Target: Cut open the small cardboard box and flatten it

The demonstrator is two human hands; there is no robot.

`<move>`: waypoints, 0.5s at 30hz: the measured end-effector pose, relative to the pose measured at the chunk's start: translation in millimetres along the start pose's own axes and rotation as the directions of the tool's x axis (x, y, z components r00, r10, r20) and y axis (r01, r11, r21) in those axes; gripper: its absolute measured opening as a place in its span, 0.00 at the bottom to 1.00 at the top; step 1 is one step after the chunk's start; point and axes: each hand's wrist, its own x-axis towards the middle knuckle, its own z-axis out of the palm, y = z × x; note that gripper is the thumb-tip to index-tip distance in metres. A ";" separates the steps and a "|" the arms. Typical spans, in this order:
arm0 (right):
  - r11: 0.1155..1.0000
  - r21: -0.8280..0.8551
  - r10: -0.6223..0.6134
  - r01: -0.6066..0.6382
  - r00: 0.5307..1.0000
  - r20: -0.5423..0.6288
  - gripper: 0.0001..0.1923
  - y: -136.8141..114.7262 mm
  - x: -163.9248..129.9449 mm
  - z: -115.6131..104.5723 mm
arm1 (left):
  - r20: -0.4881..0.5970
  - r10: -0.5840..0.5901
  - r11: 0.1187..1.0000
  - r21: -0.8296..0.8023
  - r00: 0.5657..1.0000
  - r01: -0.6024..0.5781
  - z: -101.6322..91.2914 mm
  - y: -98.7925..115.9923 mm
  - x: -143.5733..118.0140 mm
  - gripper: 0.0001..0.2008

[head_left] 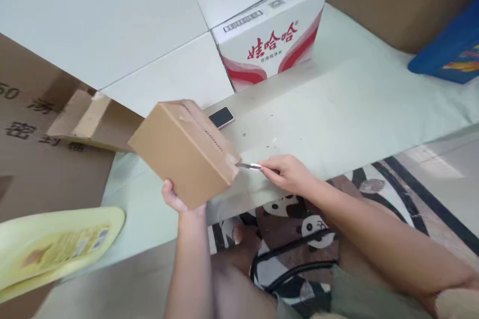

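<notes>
The left hand (174,198) grips the box (185,152) from below, lifted over the floor. The right hand (288,173) pinches a knife (247,165) at its taped corner. The box looks light and stiff.

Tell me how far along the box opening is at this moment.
Early. The left hand props the small brown box up from below. The right hand holds a blade with its tip at the box's top edge, by the tape seam. The flaps look closed; whether any tape is cut cannot be told. Opening the flaps remains.
</notes>
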 end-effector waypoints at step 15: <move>0.983 0.167 0.099 -0.069 0.979 -0.180 0.11 -4.6 0.2 -3.0 | 0.133 -0.310 0.946 -0.058 0.941 0.320 22.4 5.0 -6.5 0.26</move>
